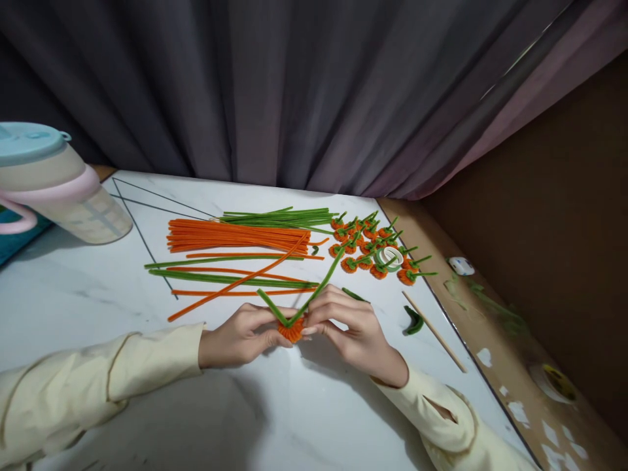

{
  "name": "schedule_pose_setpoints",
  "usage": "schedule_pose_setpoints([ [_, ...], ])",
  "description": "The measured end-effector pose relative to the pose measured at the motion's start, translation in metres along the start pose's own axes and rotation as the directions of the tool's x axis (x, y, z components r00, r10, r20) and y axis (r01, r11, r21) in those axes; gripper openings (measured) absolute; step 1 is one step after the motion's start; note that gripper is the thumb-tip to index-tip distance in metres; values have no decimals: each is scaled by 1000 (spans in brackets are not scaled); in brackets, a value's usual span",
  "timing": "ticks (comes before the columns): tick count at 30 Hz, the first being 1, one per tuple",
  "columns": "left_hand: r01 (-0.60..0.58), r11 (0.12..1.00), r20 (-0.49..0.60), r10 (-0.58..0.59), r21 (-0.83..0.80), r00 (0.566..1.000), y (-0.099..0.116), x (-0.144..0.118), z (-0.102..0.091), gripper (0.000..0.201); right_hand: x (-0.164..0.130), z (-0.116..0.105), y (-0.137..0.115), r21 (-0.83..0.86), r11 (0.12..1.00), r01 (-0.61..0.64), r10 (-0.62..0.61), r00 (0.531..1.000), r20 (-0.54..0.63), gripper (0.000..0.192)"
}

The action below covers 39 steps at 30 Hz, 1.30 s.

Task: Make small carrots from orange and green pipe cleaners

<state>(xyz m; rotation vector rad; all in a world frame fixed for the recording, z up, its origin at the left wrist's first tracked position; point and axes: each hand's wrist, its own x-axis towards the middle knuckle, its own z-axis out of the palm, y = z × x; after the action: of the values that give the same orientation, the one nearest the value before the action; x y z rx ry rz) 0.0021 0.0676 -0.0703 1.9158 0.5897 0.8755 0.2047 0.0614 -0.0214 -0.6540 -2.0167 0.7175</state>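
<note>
A small orange pipe-cleaner pumpkin (291,331) is held between both hands above the white table. My left hand (243,335) pinches its left side between thumb and fingers. On the other side, my right hand (346,324) has its fingertips closed on the pumpkin's right edge. A green pipe cleaner (321,288) bent into a V rises from the pumpkin's top, its longer arm passing by my right fingers. Beyond the hands lie loose orange and green pipe cleaners (235,275). Which fingertip bears on the green stem, I cannot tell.
Behind lie an orange pipe-cleaner bundle (235,235) and a green bundle (279,217). Several finished pumpkins (377,271) surround a tape roll (391,258) at right. A thin wooden stick (436,333) lies near a curled green piece (413,320). A large tumbler (63,186) stands left.
</note>
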Motion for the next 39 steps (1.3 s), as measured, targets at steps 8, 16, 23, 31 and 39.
schedule_pose_setpoints([
  [8, 28, 999, -34, -29, -38, 999, 5, 1, 1, 28, -4, 1, 1, -16, 999, -45, 45, 998, -34, 8],
  [16, 5, 1000, -52, -4, 7, 999, 9, 2, -1, 21, -8, 4, 1, -55, 998, -39, 36, 998, -51, 8],
  [23, 9, 999, -58, -7, 32, 998, 12, 3, -1, 20, -9, 4, 1, -37, 999, -5, 5, 1000, 6, 12],
  [31, -30, 997, -9, 30, 65, 999, 11, 1, -1, 19, -6, 1, 0, -39, 998, -55, 58, 995, 78, 10],
  [39, -22, 999, -9, 23, 35, 1000, 10, 2, -1, 20, -12, 12, -5, -130, 991, -24, 20, 999, -31, 17],
])
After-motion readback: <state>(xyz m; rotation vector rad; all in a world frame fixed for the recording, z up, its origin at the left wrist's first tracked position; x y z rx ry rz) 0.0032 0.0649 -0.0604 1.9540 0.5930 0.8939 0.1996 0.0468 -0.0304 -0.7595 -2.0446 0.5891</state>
